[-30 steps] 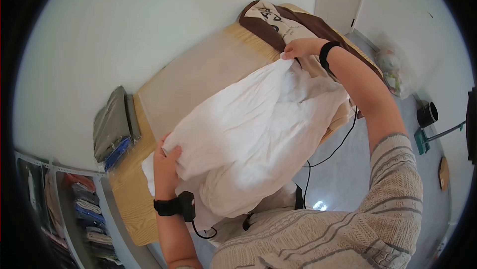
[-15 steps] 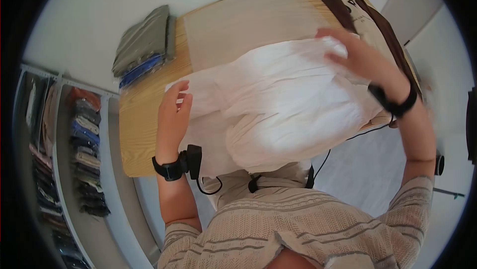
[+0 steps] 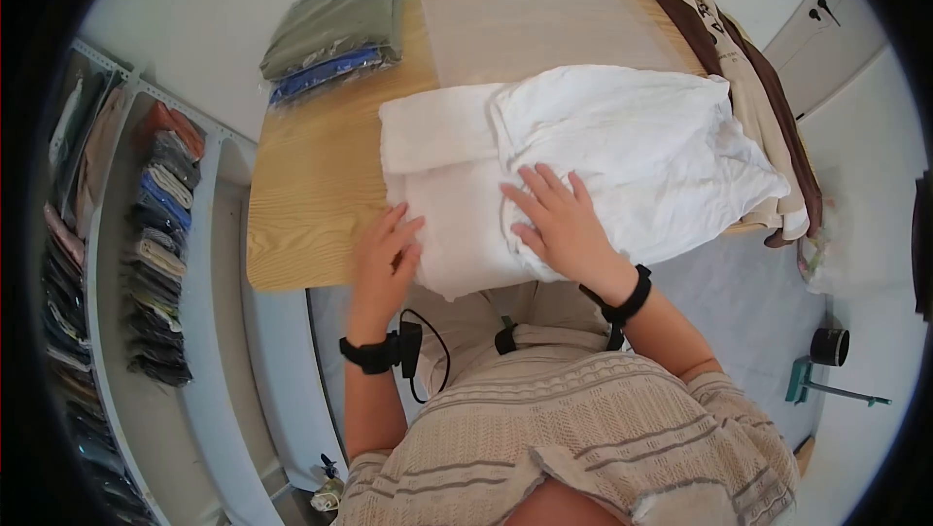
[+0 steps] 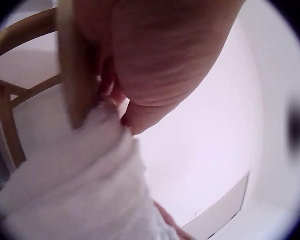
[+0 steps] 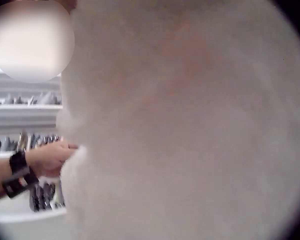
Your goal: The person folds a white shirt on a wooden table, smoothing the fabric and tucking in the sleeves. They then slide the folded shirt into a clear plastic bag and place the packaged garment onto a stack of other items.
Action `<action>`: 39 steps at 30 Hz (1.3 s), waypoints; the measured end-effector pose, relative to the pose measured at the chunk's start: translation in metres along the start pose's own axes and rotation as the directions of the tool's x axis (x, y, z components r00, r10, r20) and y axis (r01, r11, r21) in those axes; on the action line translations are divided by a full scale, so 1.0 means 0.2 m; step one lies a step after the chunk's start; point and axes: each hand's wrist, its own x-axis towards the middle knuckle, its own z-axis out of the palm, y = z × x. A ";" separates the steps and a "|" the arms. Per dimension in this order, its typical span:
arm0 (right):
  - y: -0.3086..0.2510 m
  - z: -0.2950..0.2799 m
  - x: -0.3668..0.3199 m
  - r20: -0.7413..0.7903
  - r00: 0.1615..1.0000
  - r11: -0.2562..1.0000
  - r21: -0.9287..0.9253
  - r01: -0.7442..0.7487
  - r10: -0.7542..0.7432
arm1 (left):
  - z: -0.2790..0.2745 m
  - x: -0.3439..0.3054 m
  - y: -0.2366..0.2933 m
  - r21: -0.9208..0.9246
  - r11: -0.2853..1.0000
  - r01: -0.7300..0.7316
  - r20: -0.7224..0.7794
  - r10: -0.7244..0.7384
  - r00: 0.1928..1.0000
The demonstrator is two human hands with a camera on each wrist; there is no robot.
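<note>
A loosely folded white cloth (image 3: 622,137) lies across the front half of the wooden table (image 3: 306,205), flatter at its left end and bunched at the right. My left hand (image 3: 384,259) is at the cloth's front left edge, with its thumb and fingers pinching the edge in the left wrist view. My right hand (image 3: 564,225) rests on the cloth near its front, fingers spread and holding nothing. In the right wrist view, pale cloth (image 5: 190,130) fills most of the picture, and the left hand (image 5: 50,157) shows at the cloth's border.
Folded grey clothing (image 3: 335,25) and a blue bagged item (image 3: 326,74) lie at the back left. A translucent sheet (image 3: 554,25) covers the back middle. Brown and cream printed fabric (image 3: 748,88) hangs over the right end. A shelf (image 3: 209,225) with stacked clothes stands at the left.
The white cloth, earlier held out between both hands, now lies on the table, its left part spread flatter. My right hand has come from the far right to the front middle; the view has shifted.
</note>
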 end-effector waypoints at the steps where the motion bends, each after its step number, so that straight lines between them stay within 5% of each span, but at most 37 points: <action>1: 0.00 0.01 0.01 0.008 1.000 1.000 -0.007 0.002 -0.002 | 0.02 -0.01 -0.02 0.216 0.962 -0.170 0.010 0.172 0.985; 7: 0.01 -0.10 -0.05 -0.056 0.998 0.998 0.056 0.003 0.000 | 0.04 -0.04 -0.03 0.249 0.961 -0.122 0.003 0.125 0.992; 13: -0.05 -0.22 -0.21 0.079 0.997 0.992 0.130 0.004 -0.015 | 0.05 -0.01 -0.05 0.302 0.949 -0.095 0.064 0.079 0.995; 15: -0.02 -0.15 -0.22 0.182 0.983 0.998 -0.060 0.016 -0.005 | 0.04 0.04 -0.06 0.289 0.953 -0.088 0.107 0.059 0.993; 26: -0.05 0.02 -0.04 0.024 0.996 0.994 -0.061 0.090 -0.088 | -0.12 0.17 -0.20 0.382 0.923 0.041 0.181 -0.119 0.976; 29: -0.01 0.02 0.04 -0.023 0.991 0.990 -0.054 0.130 -0.131 | -0.11 0.19 -0.30 0.353 0.935 0.030 0.182 -0.100 0.978; 34: -0.01 0.04 0.02 -0.049 0.993 0.994 -0.004 0.111 -0.111 | -0.19 0.07 -0.13 0.148 0.961 -0.232 0.090 0.220 0.971; 39: 0.00 0.04 0.00 -0.079 0.993 0.996 0.012 0.086 -0.085 | -0.21 -0.12 0.05 0.196 0.912 -0.359 0.347 0.278 0.896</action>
